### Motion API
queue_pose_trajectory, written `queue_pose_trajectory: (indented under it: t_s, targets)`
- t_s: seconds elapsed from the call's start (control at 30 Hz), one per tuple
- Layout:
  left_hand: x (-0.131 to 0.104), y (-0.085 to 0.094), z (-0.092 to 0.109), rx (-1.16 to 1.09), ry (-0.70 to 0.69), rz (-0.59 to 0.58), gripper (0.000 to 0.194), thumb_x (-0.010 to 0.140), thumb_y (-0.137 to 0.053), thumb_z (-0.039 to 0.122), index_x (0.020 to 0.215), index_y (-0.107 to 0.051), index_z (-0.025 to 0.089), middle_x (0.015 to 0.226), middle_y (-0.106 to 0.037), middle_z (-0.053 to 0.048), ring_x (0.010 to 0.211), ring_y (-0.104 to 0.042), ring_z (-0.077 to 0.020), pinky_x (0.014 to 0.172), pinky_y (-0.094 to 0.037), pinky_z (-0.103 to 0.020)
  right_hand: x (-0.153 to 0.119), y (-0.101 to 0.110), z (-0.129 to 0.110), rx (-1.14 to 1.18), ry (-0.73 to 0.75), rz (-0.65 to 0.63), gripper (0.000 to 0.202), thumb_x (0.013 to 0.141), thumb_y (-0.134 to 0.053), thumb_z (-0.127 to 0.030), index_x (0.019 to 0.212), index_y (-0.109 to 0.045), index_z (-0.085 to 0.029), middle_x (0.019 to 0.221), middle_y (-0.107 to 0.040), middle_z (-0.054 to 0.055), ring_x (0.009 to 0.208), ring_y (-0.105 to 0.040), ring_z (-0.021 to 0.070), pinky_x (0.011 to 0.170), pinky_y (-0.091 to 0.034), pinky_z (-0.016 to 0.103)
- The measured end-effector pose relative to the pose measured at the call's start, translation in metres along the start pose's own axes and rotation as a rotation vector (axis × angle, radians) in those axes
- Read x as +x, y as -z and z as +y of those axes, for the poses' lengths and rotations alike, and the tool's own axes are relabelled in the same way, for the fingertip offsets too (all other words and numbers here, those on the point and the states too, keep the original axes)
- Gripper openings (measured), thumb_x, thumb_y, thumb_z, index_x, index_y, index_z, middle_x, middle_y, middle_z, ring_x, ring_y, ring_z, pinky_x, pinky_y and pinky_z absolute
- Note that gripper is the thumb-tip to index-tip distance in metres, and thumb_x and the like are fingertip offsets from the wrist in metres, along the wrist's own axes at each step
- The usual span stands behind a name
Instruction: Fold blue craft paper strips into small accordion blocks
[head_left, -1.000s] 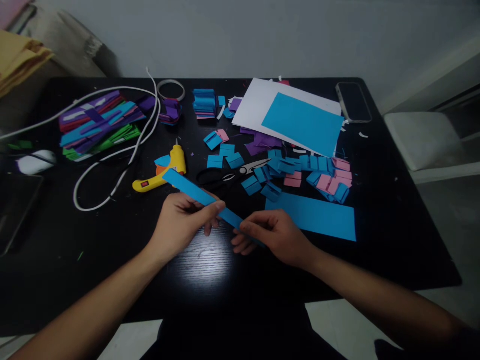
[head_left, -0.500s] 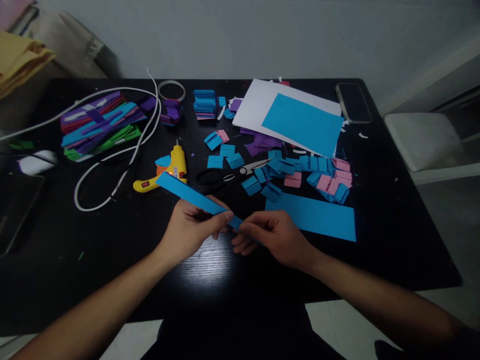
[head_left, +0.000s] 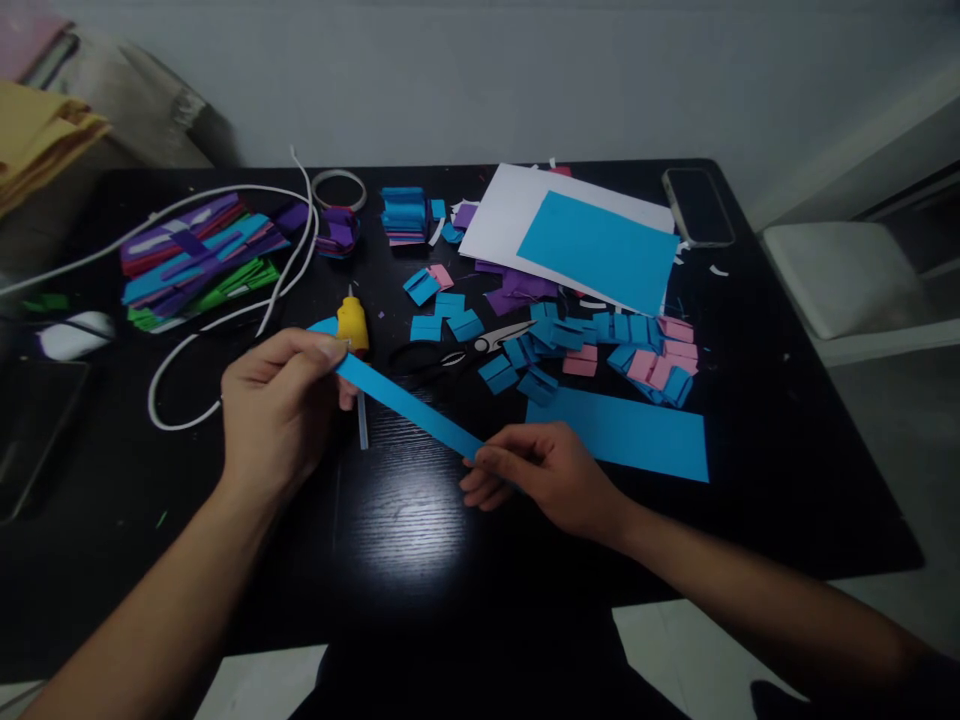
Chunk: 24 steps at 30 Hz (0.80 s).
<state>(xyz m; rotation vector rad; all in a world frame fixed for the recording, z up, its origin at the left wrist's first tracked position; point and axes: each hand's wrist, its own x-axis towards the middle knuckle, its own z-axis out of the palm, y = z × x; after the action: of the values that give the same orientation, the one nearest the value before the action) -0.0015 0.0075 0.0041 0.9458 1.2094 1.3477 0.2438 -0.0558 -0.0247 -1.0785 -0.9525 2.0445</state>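
1. Presently in hand: one narrow blue paper strip, slanting on the near side of the scissors, straight between two pinches.
2. Left hand: thumb and fingers narrowed on the strip's far end, left of the scissors, partly hiding a yellow glue gun.
3. Right hand: pinching the strip toward its other end, nearer than the scissors.
4. Best handled under light, even tension, pinched near the ends and held flat, to avoid creasing or twisting.

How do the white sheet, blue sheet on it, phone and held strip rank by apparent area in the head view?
White sheet, partly covered
Blue sheet
Held strip and phone: too alike to rank
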Motion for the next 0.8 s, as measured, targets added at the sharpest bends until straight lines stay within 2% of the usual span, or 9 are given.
queue_pose_trajectory:
  t_s: [0.07,0.17,0.23,0.3,0.37,0.43,0.6,0.7,0.8]
  targets:
    - [0.000,-0.003,0.000,-0.060,0.060,-0.024,0.014,0.085,-0.079,0.027,0.074,-0.077,0.018,0.060,-0.066,0.002,0.052,-0.057,-0.0087,0.048,-0.047,-0.019,0.000,0.000,-0.001,0.016,0.003,-0.010,0.029,0.092,-0.078,-0.043,0.092,-0.078,-0.014,0.086,-0.082,0.008,0.075,-0.081,0.0176,0.070,-0.067,0.029]
    - [-0.006,-0.008,-0.004,-0.158,0.179,-0.234,0.042,0.080,-0.082,0.052,0.101,-0.082,0.016,0.085,-0.075,-0.006,0.062,-0.064,-0.0134,0.044,-0.052,-0.021,0.001,0.000,-0.005,0.081,-0.015,-0.039,0.029,0.093,-0.076,-0.042,0.094,-0.078,-0.013,0.087,-0.082,0.008,0.077,-0.081,0.0177,0.070,-0.066,0.028]
    - [-0.012,-0.011,-0.008,-0.145,0.210,-0.365,0.050,0.079,-0.085,0.048,0.117,-0.079,0.018,0.105,-0.076,-0.010,0.071,-0.068,-0.0160,0.047,-0.056,-0.022,0.001,0.001,-0.007,0.128,-0.043,-0.066,0.030,0.095,-0.074,-0.043,0.095,-0.076,-0.013,0.087,-0.081,0.008,0.077,-0.081,0.0180,0.071,-0.066,0.028]
    - [-0.017,-0.012,-0.013,-0.082,0.208,-0.422,0.040,0.083,-0.084,0.034,0.120,-0.078,0.020,0.110,-0.076,-0.011,0.072,-0.069,-0.0153,0.051,-0.057,-0.021,0.002,0.001,-0.009,0.152,-0.067,-0.100,0.032,0.097,-0.072,-0.045,0.095,-0.075,-0.013,0.086,-0.080,0.007,0.077,-0.081,0.0184,0.071,-0.066,0.029]
    - [-0.020,-0.012,-0.017,-0.024,0.196,-0.437,0.030,0.086,-0.082,0.027,0.116,-0.080,0.019,0.102,-0.078,-0.010,0.068,-0.068,-0.0139,0.051,-0.057,-0.021,0.001,0.002,-0.009,0.149,-0.084,-0.140,0.035,0.099,-0.069,-0.047,0.096,-0.074,-0.013,0.086,-0.080,0.008,0.077,-0.080,0.0188,0.072,-0.066,0.031]
    - [-0.020,-0.011,-0.020,0.009,0.192,-0.447,0.025,0.088,-0.081,0.027,0.111,-0.081,0.019,0.090,-0.078,-0.008,0.065,-0.068,-0.0140,0.050,-0.056,-0.020,0.001,0.001,-0.008,0.105,-0.078,-0.159,0.037,0.100,-0.065,-0.049,0.100,-0.075,-0.013,0.089,-0.080,0.009,0.079,-0.080,0.0195,0.074,-0.066,0.033]
    - [-0.022,-0.017,-0.018,0.109,0.212,-0.494,0.020,0.085,-0.082,0.026,0.103,-0.080,0.017,0.067,-0.071,-0.001,0.056,-0.063,-0.0115,0.052,-0.055,-0.020,-0.002,-0.002,-0.005,-0.142,0.139,-0.009,0.031,0.097,-0.072,-0.039,0.124,-0.073,-0.022,0.115,-0.078,0.008,0.101,-0.077,0.0205,0.094,-0.063,0.039]
    - [-0.027,-0.023,-0.016,0.213,0.223,-0.477,0.023,0.082,-0.083,0.026,0.101,-0.079,0.016,0.067,-0.070,0.001,0.054,-0.061,-0.0106,0.054,-0.054,-0.021,-0.001,-0.002,-0.005,-0.199,0.201,0.047,0.029,0.093,-0.076,-0.036,0.121,-0.075,-0.026,0.118,-0.078,0.006,0.108,-0.076,0.0219,0.098,-0.061,0.040]
    - [-0.030,-0.026,-0.017,0.250,0.239,-0.466,0.028,0.079,-0.085,0.030,0.101,-0.077,0.016,0.066,-0.069,0.002,0.054,-0.061,-0.0112,0.054,-0.053,-0.022,0.001,-0.001,-0.004,-0.216,0.188,0.083,0.025,0.088,-0.081,-0.034,0.111,-0.078,-0.025,0.111,-0.080,0.005,0.104,-0.076,0.0223,0.095,-0.062,0.038]
